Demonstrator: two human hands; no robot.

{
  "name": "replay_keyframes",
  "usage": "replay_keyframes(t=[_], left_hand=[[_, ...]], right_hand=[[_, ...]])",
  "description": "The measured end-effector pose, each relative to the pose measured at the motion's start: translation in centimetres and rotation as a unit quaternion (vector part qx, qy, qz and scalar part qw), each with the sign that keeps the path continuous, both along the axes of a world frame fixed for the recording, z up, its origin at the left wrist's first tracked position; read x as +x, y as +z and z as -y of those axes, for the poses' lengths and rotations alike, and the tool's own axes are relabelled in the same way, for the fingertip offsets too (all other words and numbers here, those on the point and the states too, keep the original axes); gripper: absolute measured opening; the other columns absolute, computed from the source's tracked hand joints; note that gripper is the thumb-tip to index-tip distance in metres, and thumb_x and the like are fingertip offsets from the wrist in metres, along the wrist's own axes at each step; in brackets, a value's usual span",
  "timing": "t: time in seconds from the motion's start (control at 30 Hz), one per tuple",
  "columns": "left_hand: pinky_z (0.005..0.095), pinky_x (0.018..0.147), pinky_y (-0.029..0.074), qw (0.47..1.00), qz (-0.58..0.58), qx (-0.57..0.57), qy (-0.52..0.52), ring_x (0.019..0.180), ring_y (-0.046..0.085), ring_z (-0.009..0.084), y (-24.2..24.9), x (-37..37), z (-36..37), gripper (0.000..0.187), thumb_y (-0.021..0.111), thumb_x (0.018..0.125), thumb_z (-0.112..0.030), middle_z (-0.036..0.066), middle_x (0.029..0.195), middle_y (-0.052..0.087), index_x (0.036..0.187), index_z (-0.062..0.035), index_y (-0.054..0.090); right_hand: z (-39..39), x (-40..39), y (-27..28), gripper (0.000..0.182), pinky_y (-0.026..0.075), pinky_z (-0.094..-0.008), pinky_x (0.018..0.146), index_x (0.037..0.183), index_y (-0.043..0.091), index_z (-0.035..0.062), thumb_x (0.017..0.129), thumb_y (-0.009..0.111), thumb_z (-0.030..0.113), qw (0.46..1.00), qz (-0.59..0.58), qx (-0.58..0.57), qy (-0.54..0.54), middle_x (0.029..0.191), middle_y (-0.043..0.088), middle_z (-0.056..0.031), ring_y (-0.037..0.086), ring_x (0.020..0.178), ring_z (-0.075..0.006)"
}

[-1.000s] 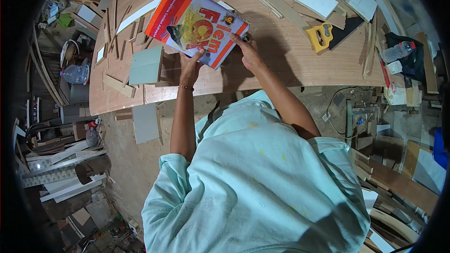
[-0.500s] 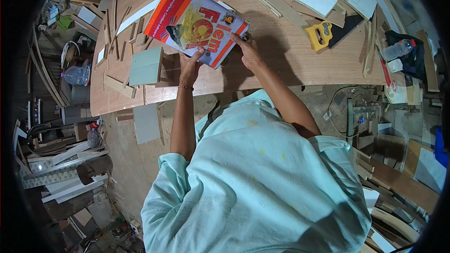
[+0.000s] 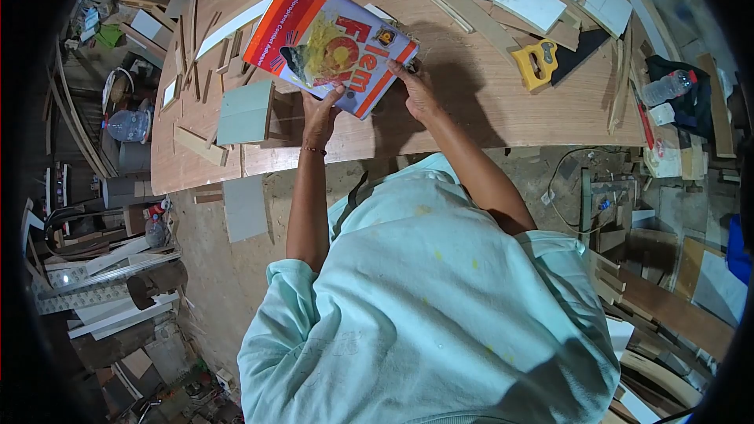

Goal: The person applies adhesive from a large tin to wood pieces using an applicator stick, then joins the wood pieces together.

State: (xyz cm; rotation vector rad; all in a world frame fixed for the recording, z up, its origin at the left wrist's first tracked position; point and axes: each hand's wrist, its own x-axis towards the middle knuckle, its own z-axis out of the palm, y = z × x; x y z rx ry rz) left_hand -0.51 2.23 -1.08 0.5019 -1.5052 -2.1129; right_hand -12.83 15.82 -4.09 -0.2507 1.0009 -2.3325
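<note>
Both my hands hold a tin of contact adhesive (image 3: 318,27), tilted so its red, orange and white printed side faces me. My left hand (image 3: 320,112) grips its lower left part, thumb on the printed face. On the right, my right hand (image 3: 416,90) clasps the tin's other end, thumb on the edge. The fingers behind the tin are hidden. Close to my left hand, a pale green block (image 3: 245,112) rests on the wooden worktable (image 3: 542,122).
A handsaw with a yellow handle (image 3: 537,64) lies at the right, partly under white-faced boards (image 3: 529,5). Wood strips (image 3: 465,8) are scattered along the table's back and left. A plastic bottle (image 3: 669,88) lies at the far right, and a larger bottle (image 3: 129,126) stands left.
The tin and both hands have shifted very slightly downward in view. My grip on the tin looks the same.
</note>
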Motion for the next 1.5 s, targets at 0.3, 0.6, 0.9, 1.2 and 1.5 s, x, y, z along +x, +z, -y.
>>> replay_keyframes(t=[0.3,0.6,0.9,1.2,1.5], left_hand=[[0.0409,0.073,0.052,1.000,0.013,-0.019,0.004,0.098,0.053,0.0256,0.2,0.2,-0.3,0.065,0.064,0.073,-0.008,0.014,0.113,0.045,0.124,-0.0056,0.024],[0.0402,0.075,0.051,1.000,0.010,-0.020,0.006,0.099,0.053,0.0243,-0.1,0.1,0.1,0.065,0.065,0.073,-0.009,0.013,0.113,0.045,0.123,-0.0065,0.025],[0.0374,0.072,0.053,1.000,0.003,0.011,0.003,0.097,0.053,0.0234,-0.3,0.1,0.0,0.072,0.068,0.069,-0.005,0.013,0.111,0.045,0.123,-0.0086,0.022],[0.0368,0.070,0.053,1.000,0.017,0.016,0.013,0.093,0.054,0.0221,-0.9,0.3,0.2,0.069,0.068,0.069,-0.006,0.011,0.108,0.045,0.121,-0.0109,0.024],[0.0411,0.074,0.051,1.000,0.017,-0.004,0.015,0.097,0.054,0.0245,-0.7,0.0,0.1,0.062,0.064,0.074,-0.009,0.014,0.113,0.046,0.123,-0.0055,0.026]], right_hand=[[0.1,-0.1,-0.2,0.040,0.034,-0.0291,0.088,0.101,0.056,0.0082,0.067,0.074,0.018,1.000,0.008,0.012,-0.002,0.097,0.058,0.0002,0.049,0.094,-0.0110],[0.4,-0.2,-0.6,0.043,0.038,-0.0280,0.085,0.103,0.054,0.0095,0.066,0.075,0.014,1.000,0.011,0.010,-0.003,0.096,0.058,0.0000,0.051,0.091,-0.0110],[0.5,-0.2,-0.7,0.034,0.040,-0.0275,0.081,0.097,0.058,0.0084,0.067,0.074,0.013,1.000,-0.007,0.011,-0.019,0.091,0.060,0.0001,0.053,0.084,-0.0098],[0.4,0.0,-0.4,0.032,0.041,-0.0267,0.080,0.095,0.058,0.0084,0.067,0.074,0.011,1.000,0.010,0.019,-0.017,0.091,0.060,-0.0002,0.054,0.084,-0.0091],[0.5,-0.1,-0.1,0.031,0.035,-0.0274,0.085,0.091,0.062,0.0074,0.067,0.075,0.021,1.000,0.000,0.015,-0.016,0.092,0.061,0.0001,0.052,0.088,-0.0090]])
